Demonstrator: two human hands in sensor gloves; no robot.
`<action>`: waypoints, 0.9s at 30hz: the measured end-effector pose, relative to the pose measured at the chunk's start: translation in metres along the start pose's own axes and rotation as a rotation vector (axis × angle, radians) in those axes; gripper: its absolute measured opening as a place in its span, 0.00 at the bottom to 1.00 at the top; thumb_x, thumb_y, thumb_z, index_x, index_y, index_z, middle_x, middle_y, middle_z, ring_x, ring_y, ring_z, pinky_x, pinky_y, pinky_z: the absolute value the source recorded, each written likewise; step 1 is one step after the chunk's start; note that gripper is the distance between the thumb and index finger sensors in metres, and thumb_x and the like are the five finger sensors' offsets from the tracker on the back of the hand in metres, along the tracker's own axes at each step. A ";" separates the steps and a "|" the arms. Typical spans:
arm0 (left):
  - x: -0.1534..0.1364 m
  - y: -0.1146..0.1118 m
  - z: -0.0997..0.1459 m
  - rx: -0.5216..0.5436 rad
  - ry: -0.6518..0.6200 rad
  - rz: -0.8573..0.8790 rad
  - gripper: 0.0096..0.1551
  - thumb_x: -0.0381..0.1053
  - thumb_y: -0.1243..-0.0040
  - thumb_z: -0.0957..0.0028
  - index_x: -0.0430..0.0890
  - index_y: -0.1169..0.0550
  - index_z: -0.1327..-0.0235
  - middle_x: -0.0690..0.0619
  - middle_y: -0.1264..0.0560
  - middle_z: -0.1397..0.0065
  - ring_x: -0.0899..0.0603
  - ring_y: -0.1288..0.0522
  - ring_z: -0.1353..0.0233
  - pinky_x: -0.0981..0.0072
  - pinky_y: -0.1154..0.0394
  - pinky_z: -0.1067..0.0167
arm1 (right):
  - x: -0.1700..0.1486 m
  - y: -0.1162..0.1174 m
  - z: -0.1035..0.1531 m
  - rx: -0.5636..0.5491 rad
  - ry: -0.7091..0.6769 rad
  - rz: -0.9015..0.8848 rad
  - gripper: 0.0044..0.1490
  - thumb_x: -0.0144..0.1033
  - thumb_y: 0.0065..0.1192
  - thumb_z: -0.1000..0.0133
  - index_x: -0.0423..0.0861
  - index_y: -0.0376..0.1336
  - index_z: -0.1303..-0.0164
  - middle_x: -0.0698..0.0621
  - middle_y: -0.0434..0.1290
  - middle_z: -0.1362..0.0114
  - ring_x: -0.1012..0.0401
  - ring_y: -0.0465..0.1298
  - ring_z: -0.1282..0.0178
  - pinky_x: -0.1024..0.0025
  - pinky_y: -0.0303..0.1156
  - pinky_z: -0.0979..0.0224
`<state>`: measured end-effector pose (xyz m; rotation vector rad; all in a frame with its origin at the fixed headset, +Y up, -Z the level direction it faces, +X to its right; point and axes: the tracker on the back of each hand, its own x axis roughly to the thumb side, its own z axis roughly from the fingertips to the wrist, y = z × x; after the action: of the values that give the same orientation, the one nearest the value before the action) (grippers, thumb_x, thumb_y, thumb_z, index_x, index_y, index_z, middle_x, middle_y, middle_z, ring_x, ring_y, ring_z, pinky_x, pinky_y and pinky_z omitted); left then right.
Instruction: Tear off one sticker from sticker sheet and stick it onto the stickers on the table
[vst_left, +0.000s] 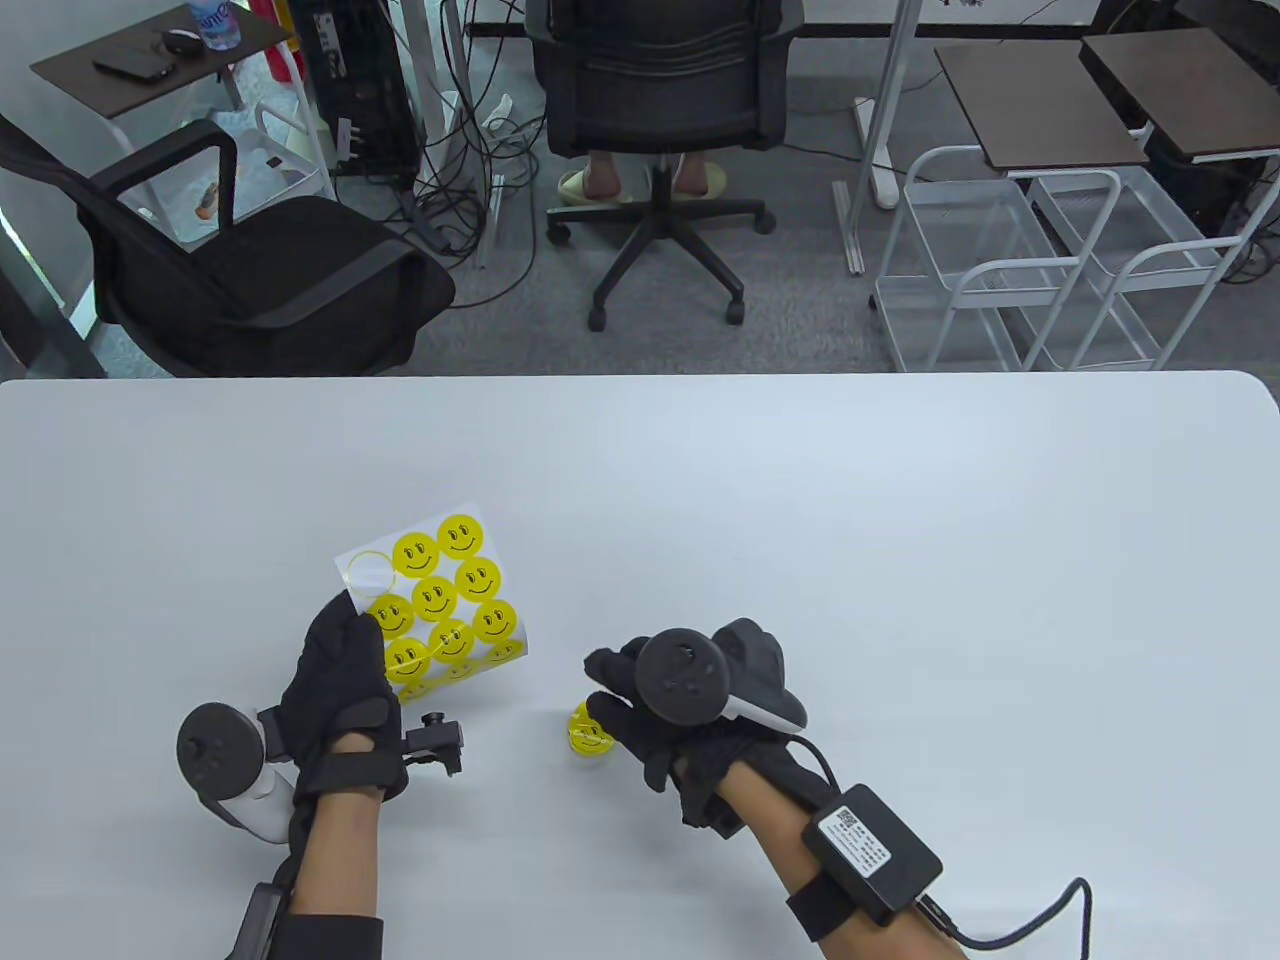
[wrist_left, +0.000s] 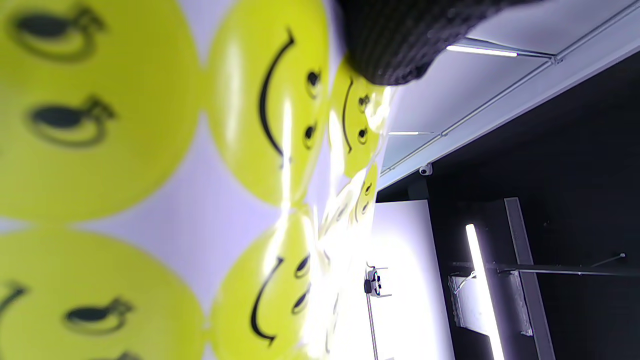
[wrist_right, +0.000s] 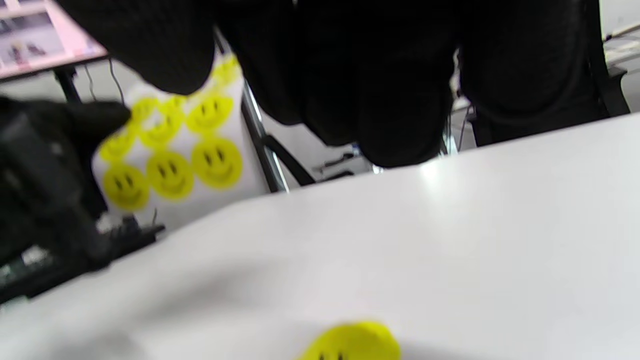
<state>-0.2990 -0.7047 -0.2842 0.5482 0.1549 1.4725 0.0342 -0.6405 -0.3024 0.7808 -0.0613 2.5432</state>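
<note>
Right hand (vst_left: 665, 715) hovers loose-fingered over the yellow stickers (vst_left: 590, 732) on the table (vst_left: 900, 560), grip holding nothing visible; left hand (vst_left: 335, 690) pinches the sticker sheet (vst_left: 440, 600) raised for peeling

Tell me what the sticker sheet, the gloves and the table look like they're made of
Sticker sheet: glossy coated paper or thin plastic film; it glares and curls. Left hand and right hand gloves: black knit fabric, weave visible at the left wrist. Table: smooth white top, likely laminate, faint sheen.
</note>
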 end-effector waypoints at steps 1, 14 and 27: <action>0.000 -0.001 0.000 -0.009 -0.003 -0.007 0.25 0.47 0.42 0.45 0.38 0.24 0.37 0.46 0.14 0.41 0.40 0.10 0.46 0.53 0.13 0.52 | -0.002 -0.011 0.006 -0.058 -0.008 -0.025 0.37 0.52 0.60 0.44 0.42 0.68 0.30 0.39 0.78 0.32 0.40 0.80 0.39 0.33 0.71 0.37; 0.002 -0.011 0.005 -0.011 -0.062 -0.235 0.25 0.47 0.39 0.46 0.37 0.23 0.40 0.46 0.13 0.43 0.40 0.08 0.49 0.53 0.12 0.54 | -0.067 -0.048 0.070 -0.359 0.143 -0.007 0.45 0.60 0.58 0.46 0.44 0.64 0.24 0.37 0.67 0.18 0.32 0.66 0.21 0.21 0.56 0.28; -0.003 -0.009 -0.027 0.011 0.199 -0.529 0.25 0.50 0.38 0.46 0.38 0.22 0.42 0.45 0.13 0.43 0.36 0.11 0.44 0.48 0.14 0.50 | -0.090 -0.050 0.080 -0.350 0.234 -0.056 0.44 0.59 0.57 0.45 0.43 0.64 0.24 0.36 0.66 0.17 0.31 0.64 0.21 0.20 0.55 0.29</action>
<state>-0.3031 -0.7009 -0.3123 0.3326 0.4307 1.0058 0.1629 -0.6490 -0.2887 0.3441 -0.3894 2.4563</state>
